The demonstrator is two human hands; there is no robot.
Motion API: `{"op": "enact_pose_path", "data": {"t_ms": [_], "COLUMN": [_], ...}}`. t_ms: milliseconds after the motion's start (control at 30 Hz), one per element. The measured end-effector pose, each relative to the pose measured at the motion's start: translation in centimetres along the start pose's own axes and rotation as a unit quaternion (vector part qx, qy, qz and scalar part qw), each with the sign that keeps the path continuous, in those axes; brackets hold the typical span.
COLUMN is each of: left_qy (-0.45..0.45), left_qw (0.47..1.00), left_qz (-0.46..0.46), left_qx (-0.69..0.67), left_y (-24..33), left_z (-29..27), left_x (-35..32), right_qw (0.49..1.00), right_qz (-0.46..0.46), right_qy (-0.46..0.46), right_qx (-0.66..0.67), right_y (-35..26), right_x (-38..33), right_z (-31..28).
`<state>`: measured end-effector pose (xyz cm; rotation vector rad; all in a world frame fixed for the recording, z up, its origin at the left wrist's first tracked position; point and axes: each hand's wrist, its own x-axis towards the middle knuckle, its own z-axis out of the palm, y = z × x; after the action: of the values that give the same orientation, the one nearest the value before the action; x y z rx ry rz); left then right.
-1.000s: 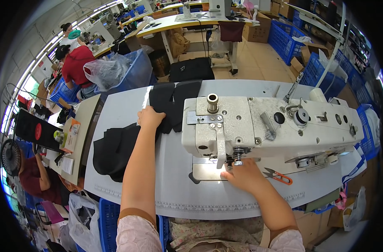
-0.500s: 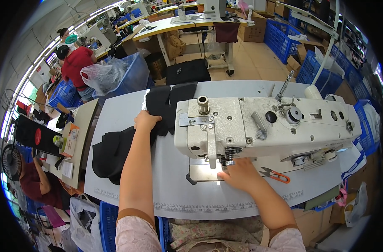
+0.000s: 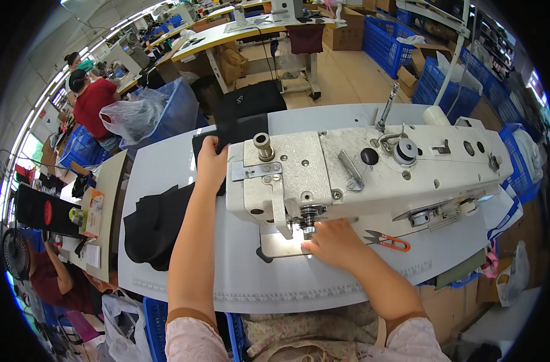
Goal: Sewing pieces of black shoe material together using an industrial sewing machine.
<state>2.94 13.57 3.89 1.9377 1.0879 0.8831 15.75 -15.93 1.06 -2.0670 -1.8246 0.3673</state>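
At the far left of the sewing table, my left hand is closed on a black fabric piece, its thumb and fingers at the near edge. Below and left of it lies a loose stack of black fabric pieces, partly covered by my left forearm. My right hand rests beside the needle area of a white sewing machine, thumb stretched out over the lit metal plate. The machine head hides some of its fingers; I see nothing held there. Orange-handled thread snips lie right of that hand.
A black bundle sits beyond the table's far edge. Blue crates stand at the back right, and a blue bin with plastic bags at the back left. Co-workers, one in a red shirt, are on the left.
The view has shifted slightly. My left hand has moved a little farther away and closed on the black fabric, which has shifted and bunched beside the machine head. My right hand stays by the needle.
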Motion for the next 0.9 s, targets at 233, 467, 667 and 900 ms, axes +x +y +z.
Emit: {"op": "enact_pose_path", "data": {"t_ms": [233,467,667,900], "left_qy": [-0.101,-0.119,-0.123,-0.13], "left_qw": [0.914,0.946,0.965,0.974], "left_qz": [-0.059,0.01,0.076,0.149], "left_qx": [-0.389,-0.3,-0.217,-0.113], "left_y": [1.5,-0.2,-1.3,-2.9], "left_z": [5.9,6.0,4.6,4.2], "left_x": [-3.9,-6.1,-6.3,-10.5], "right_qw": [0.998,0.998,0.998,0.995], "right_qz": [-0.006,0.04,0.053,0.0], "right_qy": [0.038,-0.038,-0.02,0.101], "right_qx": [-0.055,0.014,0.029,0.02], "right_y": [0.9,0.7,1.0,1.1], "right_x": [0.2,1.1,1.1,0.9], "right_z": [1.0,-0.2,0.3,0.0]}}
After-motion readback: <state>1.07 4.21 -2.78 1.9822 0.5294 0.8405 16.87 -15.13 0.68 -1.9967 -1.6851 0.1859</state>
